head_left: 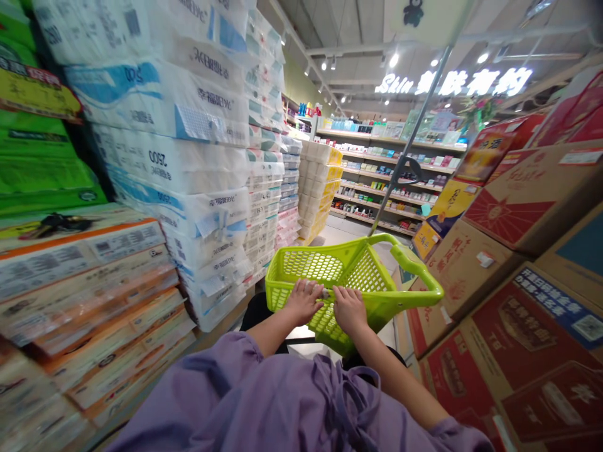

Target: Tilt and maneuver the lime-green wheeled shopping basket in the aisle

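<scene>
A lime-green plastic shopping basket [384,304] with perforated walls stands right in front of my body. Its long handle [409,260] sticks out to the right, with no hand on it. My left hand [304,301] rests on the near rim, fingers curled over the edge, and a ring shows on it. Just beside it, my right hand [349,309] also has its fingers hooked over the same rim. Between the walls, the part of the basket's inside that I see holds nothing. My forearms and purple top hide what is below.
Tall stacks of wrapped tissue packs [207,157] rise at the left, above orange-edged cartons [108,314]. Cardboard boxes [490,263] are piled at the right. A thin grey pole [409,141] slants up behind the basket. Stocked shelves [377,176] stand farther back.
</scene>
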`<move>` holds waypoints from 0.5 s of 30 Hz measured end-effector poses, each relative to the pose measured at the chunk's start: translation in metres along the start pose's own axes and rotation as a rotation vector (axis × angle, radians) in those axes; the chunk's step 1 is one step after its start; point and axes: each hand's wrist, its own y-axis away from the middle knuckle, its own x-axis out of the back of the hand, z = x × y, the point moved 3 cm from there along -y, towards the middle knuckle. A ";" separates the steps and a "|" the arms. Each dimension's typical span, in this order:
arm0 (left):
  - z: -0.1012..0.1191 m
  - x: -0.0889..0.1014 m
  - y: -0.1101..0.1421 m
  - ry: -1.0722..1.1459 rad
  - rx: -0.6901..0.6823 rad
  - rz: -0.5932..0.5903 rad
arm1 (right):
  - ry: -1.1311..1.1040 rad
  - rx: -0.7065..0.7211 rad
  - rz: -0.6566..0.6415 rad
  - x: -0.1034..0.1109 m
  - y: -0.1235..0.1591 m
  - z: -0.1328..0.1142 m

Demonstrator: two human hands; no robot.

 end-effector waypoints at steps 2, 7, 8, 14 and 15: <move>-0.015 0.003 0.005 -0.030 0.032 -0.008 | -0.010 0.003 0.009 0.000 0.001 0.001; -0.053 0.009 0.021 -0.065 0.265 0.017 | -0.010 0.003 0.026 -0.001 0.001 0.000; -0.050 0.009 0.021 -0.064 0.273 0.028 | -0.004 -0.002 0.030 -0.001 0.000 0.000; -0.020 0.008 0.004 0.004 -0.003 0.003 | 0.012 0.007 0.027 -0.001 0.001 -0.001; -0.026 0.009 0.004 0.002 0.031 -0.015 | 0.011 0.011 0.022 0.000 0.001 -0.001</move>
